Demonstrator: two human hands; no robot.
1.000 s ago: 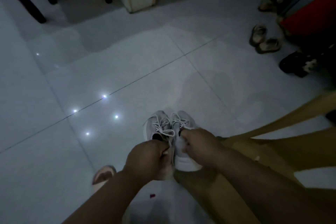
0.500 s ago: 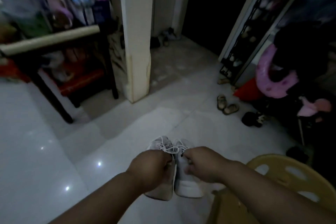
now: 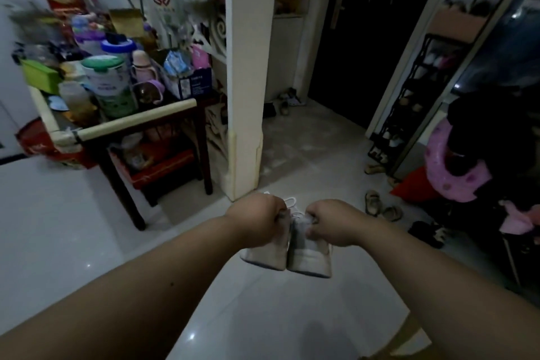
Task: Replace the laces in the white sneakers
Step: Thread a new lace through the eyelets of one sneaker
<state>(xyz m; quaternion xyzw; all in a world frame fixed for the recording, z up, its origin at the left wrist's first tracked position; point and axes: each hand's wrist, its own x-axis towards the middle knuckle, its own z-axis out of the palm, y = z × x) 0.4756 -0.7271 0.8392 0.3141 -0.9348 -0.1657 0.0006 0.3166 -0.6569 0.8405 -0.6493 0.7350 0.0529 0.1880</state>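
Fronts of sneakers [image 3: 309, 260] hidden behind left hand [image 3: 257, 219] and right hand [image 3: 336, 221]; laces [image 3: 290, 202] mostly covered; table clutter [image 3: 73, 38] motion-blurred.

- white low-top sneakers [image 3: 309, 257], soles off-white, with white laces [image 3: 290, 202]
- glossy tiled floor [image 3: 58, 228], pale grey
- square plaster pillar [image 3: 248, 67], cream-white
- wooden side table [image 3: 122, 193], dark brown, with a cream padded edge strip [image 3: 134, 123]
- rectangular plastic box [image 3: 41, 74], lime green
- round milk-powder tin [image 3: 108, 82], white with a green lid and green print low on its side
- flat cardboard box under the table [image 3: 163, 166], red
- inflatable swim ring [image 3: 450, 175], pink with darker pink spots
- metal shoe rack [image 3: 409, 96], black
- pair of strap sandals [image 3: 380, 206], tan
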